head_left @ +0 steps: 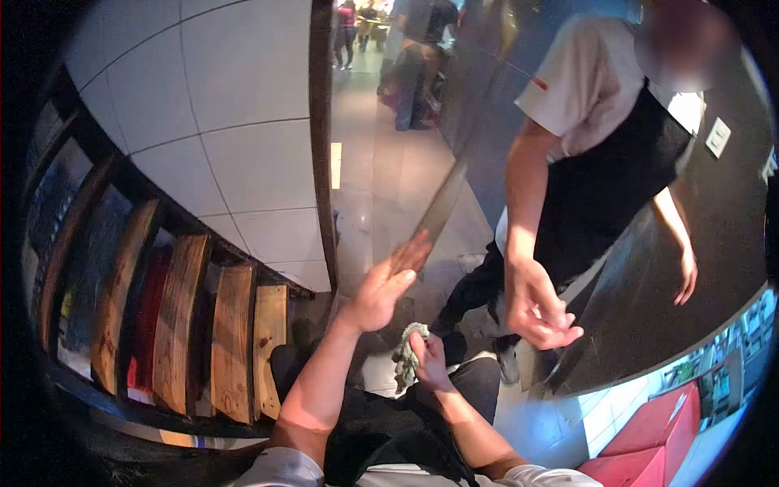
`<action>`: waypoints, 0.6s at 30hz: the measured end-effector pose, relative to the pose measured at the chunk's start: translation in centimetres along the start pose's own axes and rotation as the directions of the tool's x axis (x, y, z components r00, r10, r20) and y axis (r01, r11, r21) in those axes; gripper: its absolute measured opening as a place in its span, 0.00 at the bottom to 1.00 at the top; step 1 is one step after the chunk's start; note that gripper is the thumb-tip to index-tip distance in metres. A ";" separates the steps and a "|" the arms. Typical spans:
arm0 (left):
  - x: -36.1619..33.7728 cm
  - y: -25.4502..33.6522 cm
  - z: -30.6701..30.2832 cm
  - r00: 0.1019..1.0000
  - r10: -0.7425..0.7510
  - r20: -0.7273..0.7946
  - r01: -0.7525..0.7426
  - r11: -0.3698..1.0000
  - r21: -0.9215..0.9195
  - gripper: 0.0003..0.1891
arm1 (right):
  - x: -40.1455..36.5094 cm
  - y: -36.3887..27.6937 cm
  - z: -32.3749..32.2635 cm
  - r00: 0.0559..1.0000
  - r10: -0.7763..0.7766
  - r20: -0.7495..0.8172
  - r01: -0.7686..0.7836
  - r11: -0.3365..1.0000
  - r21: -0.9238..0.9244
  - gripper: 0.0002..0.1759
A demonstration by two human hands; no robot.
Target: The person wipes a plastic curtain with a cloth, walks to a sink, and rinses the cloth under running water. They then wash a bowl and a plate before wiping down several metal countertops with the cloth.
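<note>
My left hand [377,299] is stretched forward with its fingers straight and together, its fingertips right at the lower end of a slanting brown bar [445,195] on what looks like a glass door. Lower down and closer to my body, my right hand [432,365] is closed round a crumpled, greyish-green cloth [404,365], which hangs from the thumb side of the fist. A person in a dark apron [604,174] stands close on the right, one hand [540,308] held out with curled fingers near my right hand.
Wooden steps [231,341] rise along the left beside a white tiled wall [251,162]. The doorway's dark frame [322,146] edges a tiled floor [381,146], with people in the distance. At the lower right are red boxes [649,438]. A dark wall panel [698,235] curves behind the person.
</note>
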State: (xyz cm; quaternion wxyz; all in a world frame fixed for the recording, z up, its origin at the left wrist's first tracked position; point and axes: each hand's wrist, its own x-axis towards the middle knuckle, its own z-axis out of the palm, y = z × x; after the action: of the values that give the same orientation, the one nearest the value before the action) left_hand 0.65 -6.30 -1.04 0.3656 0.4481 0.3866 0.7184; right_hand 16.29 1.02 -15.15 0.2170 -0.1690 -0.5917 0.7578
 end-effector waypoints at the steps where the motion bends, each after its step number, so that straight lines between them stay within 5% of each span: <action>1: -0.1 -0.5 0.1 1.000 0.025 0.002 -0.026 0.999 0.028 0.31 | 0.1 0.1 -0.9 0.993 -0.062 0.104 0.062 0.998 0.003 0.13; 7: 0.0 -0.3 1.5 0.977 0.209 -0.045 -0.170 0.888 0.428 0.32 | 0.1 -11.0 2.3 0.884 -0.460 -0.079 0.456 0.887 -0.071 0.21; 12: -0.7 1.9 2.4 0.964 0.202 -0.172 -0.080 0.840 0.537 0.32 | 0.2 -13.9 3.9 0.679 -0.690 -0.250 0.652 0.724 -0.227 0.23; 14: -0.1 -0.6 1.3 0.919 0.361 -0.159 -0.205 0.782 0.588 0.34 | 0.2 -14.6 4.1 0.661 -0.706 -0.255 0.671 0.708 -0.220 0.27; 16: 0.7 -1.8 1.5 0.903 0.379 -0.203 -0.089 0.627 0.774 0.37 | 0.1 -15.7 4.9 0.680 -0.701 -0.216 0.652 0.713 -0.260 0.29; 18: 1.3 -2.7 3.0 0.902 0.353 -0.248 0.037 0.511 0.859 0.39 | -0.3 -17.0 5.9 0.615 -0.786 -0.072 0.679 0.573 -0.458 0.32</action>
State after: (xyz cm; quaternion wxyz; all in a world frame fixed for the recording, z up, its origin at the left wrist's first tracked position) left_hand 3.45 -3.32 -2.05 -0.0531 0.4487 0.7072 0.5439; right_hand 15.76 -0.52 2.73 0.5533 -0.0459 -0.7094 0.4342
